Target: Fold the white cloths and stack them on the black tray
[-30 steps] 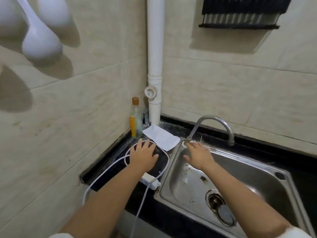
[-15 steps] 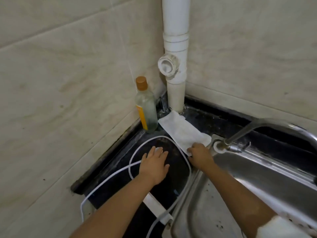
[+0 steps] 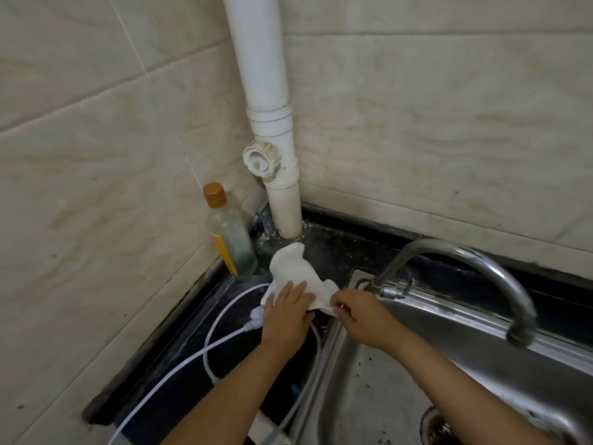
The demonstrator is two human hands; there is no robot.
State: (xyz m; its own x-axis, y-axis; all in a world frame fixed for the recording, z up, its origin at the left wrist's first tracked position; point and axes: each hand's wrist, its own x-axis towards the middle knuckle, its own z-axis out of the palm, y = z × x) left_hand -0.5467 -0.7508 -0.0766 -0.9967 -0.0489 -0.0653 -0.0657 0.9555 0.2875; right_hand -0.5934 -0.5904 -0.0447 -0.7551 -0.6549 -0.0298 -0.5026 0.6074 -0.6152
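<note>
A white cloth (image 3: 296,271) lies crumpled on the black counter in the corner, between the bottle and the sink's rim. My left hand (image 3: 285,316) presses flat on the cloth's near left part with straight fingers. My right hand (image 3: 362,316) pinches the cloth's near right edge between thumb and fingers. The black tray (image 3: 224,358) lies under my left arm, ringed by a white cable; much of it is hidden.
A glass bottle (image 3: 229,234) with a brown cap stands against the left wall. A white drain pipe (image 3: 272,149) fills the corner. The steel sink (image 3: 401,396) and its curved tap (image 3: 475,268) are on the right. A white cable (image 3: 221,342) loops over the counter.
The cloth lay flat and has been pulled toward me and bunched up. My left hand moved from the tray onto the cloth. My right hand now pinches its edge. The camera moved closer.
</note>
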